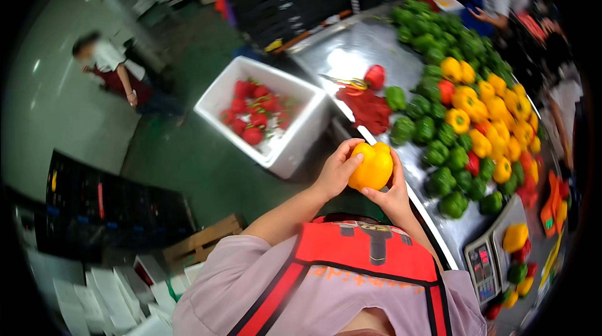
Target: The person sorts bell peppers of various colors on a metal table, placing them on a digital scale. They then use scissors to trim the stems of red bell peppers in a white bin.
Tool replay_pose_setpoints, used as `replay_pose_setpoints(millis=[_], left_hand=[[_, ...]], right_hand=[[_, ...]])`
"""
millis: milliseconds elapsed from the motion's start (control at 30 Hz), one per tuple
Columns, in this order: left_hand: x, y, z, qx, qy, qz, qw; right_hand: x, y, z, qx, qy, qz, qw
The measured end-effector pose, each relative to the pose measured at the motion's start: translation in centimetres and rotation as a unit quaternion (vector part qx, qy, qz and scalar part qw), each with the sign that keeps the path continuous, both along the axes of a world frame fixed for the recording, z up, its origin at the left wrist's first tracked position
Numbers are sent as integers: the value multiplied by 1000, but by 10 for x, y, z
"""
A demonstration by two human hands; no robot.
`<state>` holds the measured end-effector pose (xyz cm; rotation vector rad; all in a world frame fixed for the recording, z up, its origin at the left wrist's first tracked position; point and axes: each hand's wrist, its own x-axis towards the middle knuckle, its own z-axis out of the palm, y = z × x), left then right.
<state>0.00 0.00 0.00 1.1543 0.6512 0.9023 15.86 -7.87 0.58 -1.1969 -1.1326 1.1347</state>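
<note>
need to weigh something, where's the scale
In the head view, the scale is at the lower right, below the green peppers and just right of the wearer's right sleeve.

across the frame's right, a metal table (376,44) is carrying green bell peppers (441,181), yellow bell peppers (495,110) and a red cloth (369,110).

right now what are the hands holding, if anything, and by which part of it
A yellow bell pepper, held by its sides: the left hand's grip is at its left side, the right hand's at its right side and near edge.
</note>
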Motion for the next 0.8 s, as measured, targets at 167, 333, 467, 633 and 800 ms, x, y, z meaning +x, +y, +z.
replay_pose_setpoints(millis=[167,333,467,633,800], left_hand=[[-112,30,6,37,69,135,988],[-151,33,8,51,85,225,969],[-158,48,13,25,28,228,973],[-158,75,2,72,59,231,968],[-169,87,-18,3,120,324,939]], right_hand=[[-102,70,-4,25,75,128,989],[-124,108,-13,-39,167,240,955],[-127,142,-14,-129,292,281,905],[-127,186,-27,-181,332,311,872],[-124,227,-52,-243,355,306,849]])
